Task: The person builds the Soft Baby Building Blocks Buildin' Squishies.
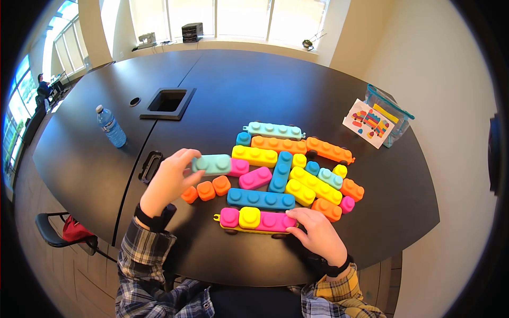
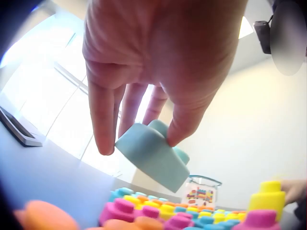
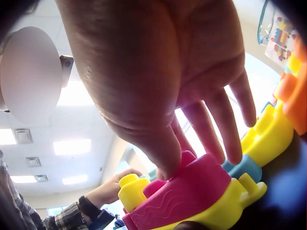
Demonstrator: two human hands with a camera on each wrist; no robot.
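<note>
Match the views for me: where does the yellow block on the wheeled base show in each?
Head: the yellow block is below centre, between two pink blocks.
Left wrist: yellow block at lower right, behind a pink block.
Right wrist: yellow block at lower left.
Shared landmark: the picture card, in all three.

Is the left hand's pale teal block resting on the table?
No, the left wrist view shows the left hand holding the pale teal block up in the air.

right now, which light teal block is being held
The leftmost light teal block, pinched by the left hand; no hand touches the farthest light teal piece or the rightmost light teal piece.
</note>
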